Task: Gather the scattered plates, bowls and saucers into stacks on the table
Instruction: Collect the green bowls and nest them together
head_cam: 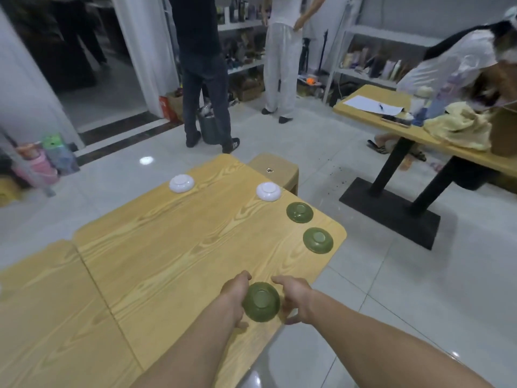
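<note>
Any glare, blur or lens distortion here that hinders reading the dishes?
Head view: wide-angle bend curves the table edges; a glare spot sits on the floor, off the table; the person at the right edge is motion-blurred; the green bowl nearest the camera is slightly soft but readable.

The table's (173,256) middle and left lie open, while green saucers (299,212) (318,240) line its right edge and white saucers (181,184) (268,191) its far end.

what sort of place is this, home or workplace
Likely a workroom or studio, not a home: white metal shelves crammed with bottles and props, plain light wood-grain tables, one on a black pedestal base, and people standing about on the pale tiled floor.
</note>
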{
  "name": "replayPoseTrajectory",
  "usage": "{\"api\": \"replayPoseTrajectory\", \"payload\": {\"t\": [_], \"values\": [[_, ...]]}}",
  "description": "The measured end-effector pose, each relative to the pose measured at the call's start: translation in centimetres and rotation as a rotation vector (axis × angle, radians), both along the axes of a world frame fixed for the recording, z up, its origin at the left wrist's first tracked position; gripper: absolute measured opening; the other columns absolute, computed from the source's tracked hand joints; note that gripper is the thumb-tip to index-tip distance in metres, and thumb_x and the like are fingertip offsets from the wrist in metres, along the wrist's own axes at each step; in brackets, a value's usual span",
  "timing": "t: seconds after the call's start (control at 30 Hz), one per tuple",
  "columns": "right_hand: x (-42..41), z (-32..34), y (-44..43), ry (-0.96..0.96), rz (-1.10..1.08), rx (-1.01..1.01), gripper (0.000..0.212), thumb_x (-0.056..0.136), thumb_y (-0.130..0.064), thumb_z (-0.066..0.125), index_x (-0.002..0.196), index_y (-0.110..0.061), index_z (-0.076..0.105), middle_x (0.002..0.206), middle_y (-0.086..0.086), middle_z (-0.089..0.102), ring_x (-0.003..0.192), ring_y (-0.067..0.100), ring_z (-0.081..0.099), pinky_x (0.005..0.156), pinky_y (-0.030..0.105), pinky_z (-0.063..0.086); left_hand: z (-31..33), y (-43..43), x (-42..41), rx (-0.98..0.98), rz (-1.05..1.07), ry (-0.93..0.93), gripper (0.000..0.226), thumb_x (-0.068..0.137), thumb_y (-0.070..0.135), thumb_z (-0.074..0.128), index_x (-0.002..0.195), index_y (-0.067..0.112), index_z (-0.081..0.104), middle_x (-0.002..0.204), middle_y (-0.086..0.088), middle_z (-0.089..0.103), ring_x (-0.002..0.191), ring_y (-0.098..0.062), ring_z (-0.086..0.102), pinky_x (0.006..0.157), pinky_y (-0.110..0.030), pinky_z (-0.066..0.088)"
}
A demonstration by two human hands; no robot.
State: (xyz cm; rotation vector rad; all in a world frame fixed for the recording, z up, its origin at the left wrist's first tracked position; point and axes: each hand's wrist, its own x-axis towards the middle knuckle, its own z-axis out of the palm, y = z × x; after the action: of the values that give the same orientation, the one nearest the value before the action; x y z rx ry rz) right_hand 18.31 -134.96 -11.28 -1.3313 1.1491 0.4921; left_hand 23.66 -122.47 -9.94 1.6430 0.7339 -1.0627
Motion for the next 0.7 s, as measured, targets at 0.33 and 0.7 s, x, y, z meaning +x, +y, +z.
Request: {"api": "replayPoseTrajectory", "payload": {"t": [0.33,0.7], "values": [[1.7,-1.3,1.3,-0.010,0.056,-0.010,0.028,0.081,-0.033,0.068,0.099,-0.011,0.066,0.090,0.010,0.071,0.082,0.025,0.066,0.071,0.031,0.054,-4.0,-1.3,0.6,-0.022,0.073,0.030,0.035,0.089,0.037,0.047,0.105,0.011,0.062,0.102,-0.012,0.069,0.100,-0.033,0.061,0.074,-0.042,0.045],[4.4,1.3,4.4,-0.268,-0.066,-0.162,0.026,0.089,-0.035,0.067,0.085,-0.009,0.064,0.091,0.007,0.067,0.086,0.024,0.063,0.073,0.028,0.048,0.1,1.1,2.0,0.040,0.291,-0.351,0.009,0.093,0.007,0.054,0.090,0.002,0.061,0.081,-0.011,0.059,0.065,-0.024,0.052,0.057,-0.027,0.041]]}}
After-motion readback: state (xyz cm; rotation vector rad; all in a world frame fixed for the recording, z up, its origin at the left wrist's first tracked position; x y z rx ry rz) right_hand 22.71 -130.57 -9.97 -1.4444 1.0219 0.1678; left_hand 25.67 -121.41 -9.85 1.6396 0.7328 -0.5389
